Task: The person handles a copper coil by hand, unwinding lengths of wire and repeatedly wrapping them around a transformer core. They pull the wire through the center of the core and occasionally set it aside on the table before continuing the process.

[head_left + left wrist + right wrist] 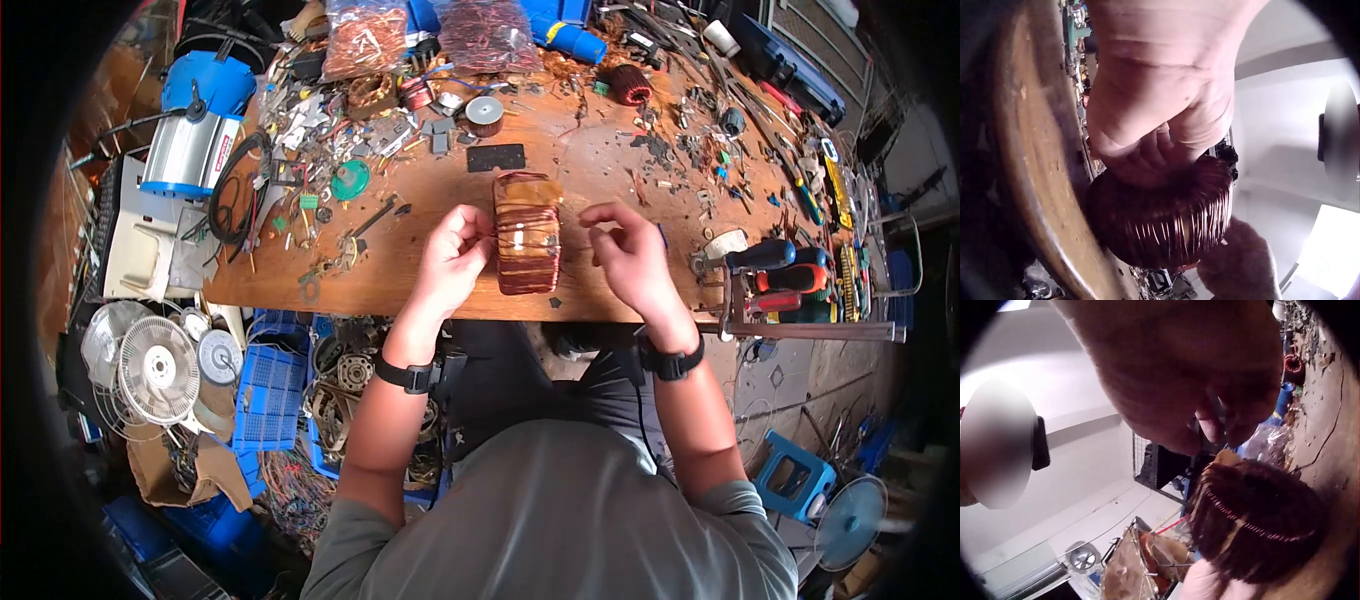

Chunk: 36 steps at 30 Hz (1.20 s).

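Observation:
A toroidal coil [528, 235] wound with reddish-brown copper wire stands on its edge close to the front of the wooden bench, with a yellowish patch across its windings. My left hand [455, 257] grips it from the left side. In the left wrist view the curled fingers [1154, 153] reach to the middle of the ring, where their tips are hidden. To the right of the coil, my right hand [632, 262] is raised with bent fingers, a gap between them and the windings. The right wrist view shows the coil [1254, 519] below those fingers.
A black plate [496, 158] lies just behind the coil, and a round metal-topped spool [484, 115] stands farther back. Screwdrivers [765, 255] and a metal bracket [810, 330] occupy the right edge. Small scraps litter the bench [400, 270]. A blue-and-silver machine [195, 125] stands at left.

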{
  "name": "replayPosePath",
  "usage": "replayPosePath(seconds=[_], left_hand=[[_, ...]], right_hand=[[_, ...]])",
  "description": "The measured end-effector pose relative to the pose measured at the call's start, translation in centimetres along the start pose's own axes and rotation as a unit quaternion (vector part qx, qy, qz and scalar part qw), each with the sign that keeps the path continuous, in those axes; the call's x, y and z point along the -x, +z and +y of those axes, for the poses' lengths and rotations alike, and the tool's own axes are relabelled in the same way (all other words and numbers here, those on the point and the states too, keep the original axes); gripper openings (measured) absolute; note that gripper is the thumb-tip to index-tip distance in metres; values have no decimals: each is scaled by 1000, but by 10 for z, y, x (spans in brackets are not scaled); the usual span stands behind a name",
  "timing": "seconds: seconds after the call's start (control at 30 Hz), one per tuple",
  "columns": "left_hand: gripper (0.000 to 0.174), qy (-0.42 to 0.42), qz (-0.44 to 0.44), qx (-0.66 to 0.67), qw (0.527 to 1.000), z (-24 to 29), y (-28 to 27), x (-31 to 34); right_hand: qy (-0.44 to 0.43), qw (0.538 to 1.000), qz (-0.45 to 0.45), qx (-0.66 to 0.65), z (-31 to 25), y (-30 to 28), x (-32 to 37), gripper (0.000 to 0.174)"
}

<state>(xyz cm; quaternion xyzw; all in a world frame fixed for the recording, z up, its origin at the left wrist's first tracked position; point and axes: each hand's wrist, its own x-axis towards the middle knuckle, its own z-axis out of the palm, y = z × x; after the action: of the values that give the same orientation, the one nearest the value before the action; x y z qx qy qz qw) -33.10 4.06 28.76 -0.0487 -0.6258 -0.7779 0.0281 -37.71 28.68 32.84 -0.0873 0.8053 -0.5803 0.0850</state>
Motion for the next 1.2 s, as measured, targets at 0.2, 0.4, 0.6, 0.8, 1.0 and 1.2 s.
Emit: replayPosePath(seconds=[0.2,0.4,0.6,0.8,1.0,1.2], left_hand=[[21,-32,23,62,997,-9,8,11],[25,13,-16,-55,998,-15,6,7],[24,-37,12,48,998,-14,13,-4],[25,-6,92,120,989,-13,25,-5],[33,53,99,120,986,-26,26,3],[46,79,91,-135,983,0,33,28]], right_hand=[[-200,959,-10,200,-62,27,48,41],[-235,900,27,366,-86,38,40,33],[-301,800,-90,511,-139,51,9,23],[-241,696,-185,651,-159,92,-19,15],[-121,583,-294,748,-190,117,-25,21],[-209,681,-172,681,-168,87,-15,14]])
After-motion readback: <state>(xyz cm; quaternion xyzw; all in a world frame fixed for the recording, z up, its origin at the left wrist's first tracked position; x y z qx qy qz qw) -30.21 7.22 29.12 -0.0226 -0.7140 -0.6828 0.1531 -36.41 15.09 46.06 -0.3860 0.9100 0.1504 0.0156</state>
